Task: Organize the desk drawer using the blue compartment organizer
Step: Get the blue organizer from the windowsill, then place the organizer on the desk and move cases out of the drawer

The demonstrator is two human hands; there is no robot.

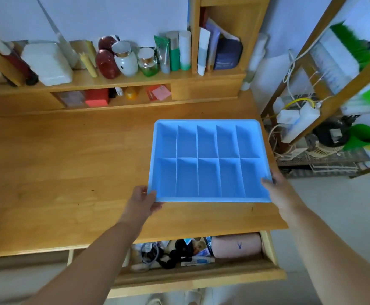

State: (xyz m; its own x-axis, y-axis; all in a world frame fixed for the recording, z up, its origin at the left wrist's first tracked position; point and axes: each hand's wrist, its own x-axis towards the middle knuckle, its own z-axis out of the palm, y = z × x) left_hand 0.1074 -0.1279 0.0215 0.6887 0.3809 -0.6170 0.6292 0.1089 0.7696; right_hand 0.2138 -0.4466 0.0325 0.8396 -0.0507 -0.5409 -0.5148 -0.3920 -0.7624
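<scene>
Head view: you hold the blue organizer (208, 160) by its near corners, left hand (141, 202) and right hand (277, 192) each pinching the rim, level over the tabletop (69, 164), beyond the cluttered open drawer (199, 274), likely for balance.

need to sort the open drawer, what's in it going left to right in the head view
Coiled cable → black tangled item → white tube with blue print → pink roll with a small blue mark, against the drawer's right wall.
</scene>
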